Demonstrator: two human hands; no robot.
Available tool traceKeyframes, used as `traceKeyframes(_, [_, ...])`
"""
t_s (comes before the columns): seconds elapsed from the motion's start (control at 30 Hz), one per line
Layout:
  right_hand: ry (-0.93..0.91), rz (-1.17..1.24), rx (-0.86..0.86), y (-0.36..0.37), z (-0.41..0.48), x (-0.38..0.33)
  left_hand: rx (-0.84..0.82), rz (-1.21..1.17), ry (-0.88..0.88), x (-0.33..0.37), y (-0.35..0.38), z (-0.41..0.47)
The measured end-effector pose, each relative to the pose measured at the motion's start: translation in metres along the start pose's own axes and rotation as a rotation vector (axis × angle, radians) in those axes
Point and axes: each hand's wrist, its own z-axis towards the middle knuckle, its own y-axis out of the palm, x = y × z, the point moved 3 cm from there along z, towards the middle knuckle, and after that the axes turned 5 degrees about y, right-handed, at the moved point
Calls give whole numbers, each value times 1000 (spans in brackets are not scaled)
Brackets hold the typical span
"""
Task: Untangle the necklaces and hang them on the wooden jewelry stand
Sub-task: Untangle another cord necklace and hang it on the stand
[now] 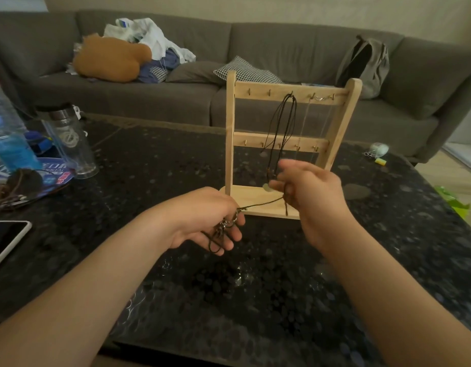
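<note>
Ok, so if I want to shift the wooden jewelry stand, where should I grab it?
Probably its left upright post, above the lower rail, coming in from the left. That post stands bare and vertical, while the black cord necklaces and thin chains hang toward the right, so your fingers stay off them.

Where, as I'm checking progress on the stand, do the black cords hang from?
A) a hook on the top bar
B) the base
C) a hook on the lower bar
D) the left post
A: the black cords loop over a hook on the top bar of the stand and dangle down from there.
</note>
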Motion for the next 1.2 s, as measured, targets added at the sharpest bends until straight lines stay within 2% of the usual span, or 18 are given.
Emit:
traceKeyframes(0.17, [-143, -626, -25, 0, 3, 4, -26, -79, 22, 4, 0, -1])
traceKeyframes(0.23, [-199, -767, -19, 1, 6, 7, -44, -110, 32, 5, -1, -1])
traceKeyframes(0.3, [-228, -717, -68, 1, 6, 7, -48, -140, 45, 6, -2, -1])
traceKeyframes(0.37, [-236, -635, -206, 5, 4, 5, -43, -167, 55, 5, -2, -1])
traceKeyframes(0.43, [-319, -670, -336, 9, -1, 3, -36, -200, 64, 5, -2, 0])
traceKeyframes(0.5, [-419, -743, -390, 13, -3, 5, -18, -224, 60, 4, -2, 1])
traceKeyframes(0.8, [-740, -917, -373, 21, -11, 8, -5, -305, 71, 5, -3, -2])
traceKeyframes(1.2, [-759, -1003, -380, 23, -9, 11, -21, -229, 79, 6, -1, -3])
